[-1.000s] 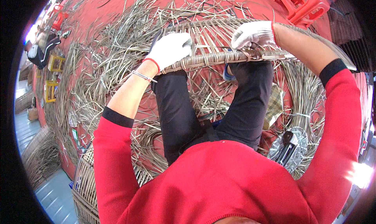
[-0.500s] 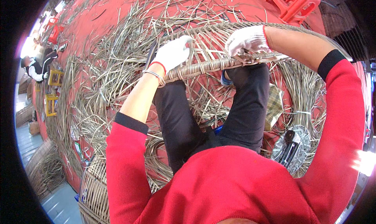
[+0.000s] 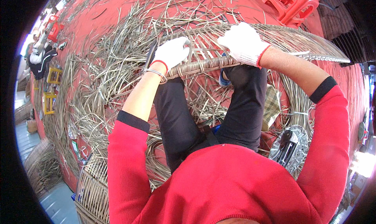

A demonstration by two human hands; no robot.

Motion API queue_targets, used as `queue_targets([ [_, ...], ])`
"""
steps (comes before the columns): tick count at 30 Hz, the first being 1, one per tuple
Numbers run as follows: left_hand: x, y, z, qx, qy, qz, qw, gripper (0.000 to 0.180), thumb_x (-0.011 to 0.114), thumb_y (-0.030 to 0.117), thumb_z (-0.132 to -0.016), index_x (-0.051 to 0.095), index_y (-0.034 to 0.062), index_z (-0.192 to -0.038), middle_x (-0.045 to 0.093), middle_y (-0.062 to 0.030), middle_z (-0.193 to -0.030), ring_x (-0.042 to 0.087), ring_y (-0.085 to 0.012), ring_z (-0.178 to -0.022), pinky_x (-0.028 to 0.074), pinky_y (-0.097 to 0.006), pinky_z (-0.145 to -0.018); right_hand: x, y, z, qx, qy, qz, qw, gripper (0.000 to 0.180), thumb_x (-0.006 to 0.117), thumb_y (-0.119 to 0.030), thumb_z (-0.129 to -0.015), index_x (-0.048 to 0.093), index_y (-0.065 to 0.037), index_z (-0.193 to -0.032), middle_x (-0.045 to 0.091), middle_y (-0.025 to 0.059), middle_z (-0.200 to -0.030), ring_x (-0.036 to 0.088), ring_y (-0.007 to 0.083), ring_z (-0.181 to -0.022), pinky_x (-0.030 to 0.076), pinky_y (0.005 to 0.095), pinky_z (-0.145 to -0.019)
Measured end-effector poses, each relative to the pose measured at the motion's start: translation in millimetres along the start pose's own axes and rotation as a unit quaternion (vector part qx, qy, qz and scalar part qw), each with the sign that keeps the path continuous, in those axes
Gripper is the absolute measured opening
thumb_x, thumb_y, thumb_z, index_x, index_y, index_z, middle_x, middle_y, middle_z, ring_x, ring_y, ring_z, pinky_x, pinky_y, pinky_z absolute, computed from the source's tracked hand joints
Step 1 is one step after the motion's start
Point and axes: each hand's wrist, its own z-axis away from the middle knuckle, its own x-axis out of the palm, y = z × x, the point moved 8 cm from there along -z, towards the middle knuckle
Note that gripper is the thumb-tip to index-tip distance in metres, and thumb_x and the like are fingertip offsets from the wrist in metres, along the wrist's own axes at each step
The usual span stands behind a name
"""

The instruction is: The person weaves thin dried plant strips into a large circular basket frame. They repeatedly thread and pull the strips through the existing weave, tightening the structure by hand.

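Mid-weave on the wicker panel propped over the knees: left hand has its grip closed on the braided rim, right hand clamped further along it, next probably tucking another strand tight.

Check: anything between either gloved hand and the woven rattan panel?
Nothing visible. The left hand and right hand both grip the wrapped rim of the woven rattan panel directly; loose rattan strips lie on the floor behind it.
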Motion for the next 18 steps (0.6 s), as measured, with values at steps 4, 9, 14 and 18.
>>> queue_targets([
  [4, -2, 1, 1, -0.014, 0.025, -0.081, 0.996, 0.034, 0.054, 0.035, -0.097, 0.073, 0.0115, -0.112, 0.074, -0.0163, -0.113, 0.071, -0.037, -0.105, 0.055, -0.048, -0.093, 24, 15, -5, 0.032, -0.118, -0.141, 0.982, 0.022, 0.065, -0.019, -0.08, 0.068, -0.008, -0.098, 0.071, 0.0149, -0.088, 0.069, 0.0357, -0.088, 0.052, 0.0452, -0.081],
  [9, -7, 2, 3, -0.011, 0.07, -0.122, 0.99, 0.032, 0.052, 0.031, -0.095, 0.076, 0.011, -0.104, 0.075, -0.0168, -0.108, 0.072, -0.0379, -0.101, 0.057, -0.05, -0.089, 56, 37, -2, 0.121, -0.232, -0.432, 0.863, 0.032, 0.069, -0.022, -0.082, 0.069, -0.003, -0.107, 0.069, 0.0062, -0.097, 0.062, 0.0151, -0.093, 0.05, 0.0334, -0.084],
  [14, -4, 0, 3, 0.008, 0.055, -0.097, 0.994, 0.034, 0.051, 0.033, -0.096, 0.075, 0.0103, -0.107, 0.074, -0.016, -0.112, 0.071, -0.0368, -0.105, 0.056, -0.049, -0.092, 62, 37, 0, 0.118, -0.314, -0.48, 0.811, 0.035, 0.073, -0.022, -0.079, 0.071, -0.001, -0.107, 0.069, 0.0041, -0.094, 0.061, 0.0134, -0.089, 0.05, 0.0318, -0.081],
  [18, -5, 2, 4, 0.013, 0.044, -0.071, 0.996, 0.036, 0.051, 0.033, -0.098, 0.074, 0.0086, -0.111, 0.074, -0.0148, -0.114, 0.068, -0.0352, -0.11, 0.053, -0.046, -0.097, 46, 30, 2, 0.05, -0.328, -0.45, 0.829, 0.034, 0.074, -0.021, -0.077, 0.072, 0.001, -0.102, 0.07, 0.005, -0.09, 0.063, 0.0136, -0.086, 0.05, 0.032, -0.078],
])
